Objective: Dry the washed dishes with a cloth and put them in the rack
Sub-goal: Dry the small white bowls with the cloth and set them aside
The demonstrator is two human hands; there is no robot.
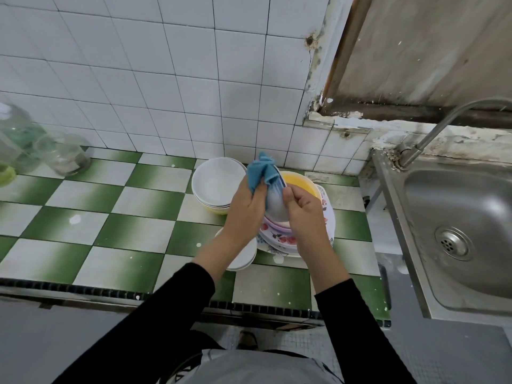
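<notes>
**A:** What is lying nearest the person?

**B:** Two black sleeves (166, 314) are reaching out over a counter (83, 217) tiled in green and white checks, with a dark strip running along its front edge. A steel sink (457, 206) is sitting just beside the counter on the right.

**A:** And what are the hands doing?

**B:** The left hand (245, 209) is gripping a blue cloth (261, 173), its fingers curling round the cloth and pressing it against a pale bowl (274, 206). The right hand (304, 217) is gripping that bowl from the other side, with the thumb lying on its outer wall. The bowl is being held tilted above a stack of flowered plates (279, 239).

**A:** What is standing farther back?

**B:** A yellow bowl (302, 184) is showing just behind the hands, and nested white bowls (214, 184) are standing to its left. Glass jars (63, 156) are standing far left against the white wall tiles (166, 79). A tap (443, 123) is arching over the sink.

**A:** Is anything hard to make out?

**B:** The hands and cloth are covering most of the bowl, so its inside is staying hidden. A white dish (243, 259) is lying half under the left wrist. The frame edge is cutting off the jars.
</notes>
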